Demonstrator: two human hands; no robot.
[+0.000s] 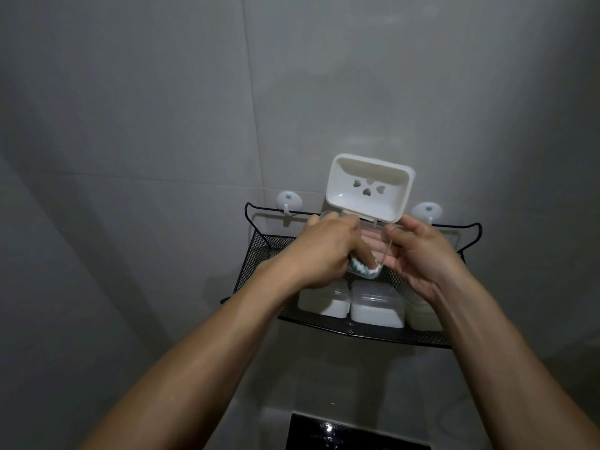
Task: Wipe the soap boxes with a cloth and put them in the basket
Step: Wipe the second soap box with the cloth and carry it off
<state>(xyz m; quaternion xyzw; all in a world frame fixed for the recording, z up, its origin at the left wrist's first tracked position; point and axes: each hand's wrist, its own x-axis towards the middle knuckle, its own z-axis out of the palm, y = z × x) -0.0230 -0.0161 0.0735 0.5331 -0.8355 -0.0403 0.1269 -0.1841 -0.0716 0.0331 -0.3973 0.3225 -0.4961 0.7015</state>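
The soap box is held open in front of the black mesh basket, just above the basket's back rail: its white tray half, rounded at the corners and pierced by four heart-shaped holes, stands tilted up against the grey tiled wall, while its clear lid half hangs below it toward the basket. Left of the basket the wall is bare tile with a wide open stretch, and a white suction hook sits at the basket's left upper corner. The left hand comes in over the basket's left side, fingers curled round a green and white cloth and pressing it into the clear lid. Inside the basket, below both hands, stand closed white soap boxes side by side, touching, close against the front rim; a third, partly hidden by the right forearm, stands at the basket's right end. The right hand is over the basket's right half, fingers curled round the clear lid's right edge, holding the box steady. A second suction hook shows at the basket's right upper corner, just beside the tray's lower edge. Right of the basket the wall continues bare. Below the basket, a glossy black panel sits well apart at the bottom edge.
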